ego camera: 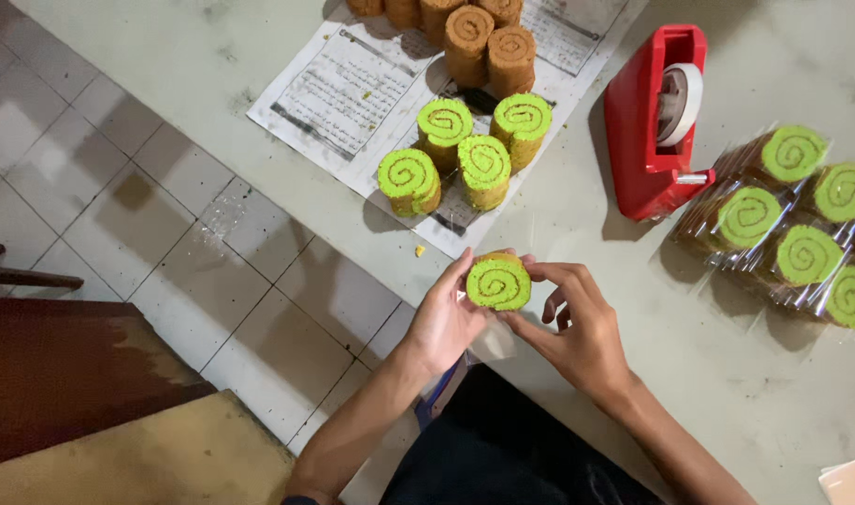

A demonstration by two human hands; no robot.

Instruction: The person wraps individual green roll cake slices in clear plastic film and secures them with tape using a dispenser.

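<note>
A green swirl roll cake slice (498, 281) is held upright between both hands over the table edge. My left hand (445, 323) grips its left side, with a clear plastic wrapper (493, 342) hanging below the palm. My right hand (574, 321) pinches the slice's right side with thumb and fingers.
Several unwrapped green slices (465, 150) and brown slices (488, 42) stand on printed paper sheets (338, 89). A red tape dispenser (653, 122) stands right of them. Wrapped green slices (792, 229) lie at the far right. Tiled floor (119, 215) and a brown surface (67, 374) lie left.
</note>
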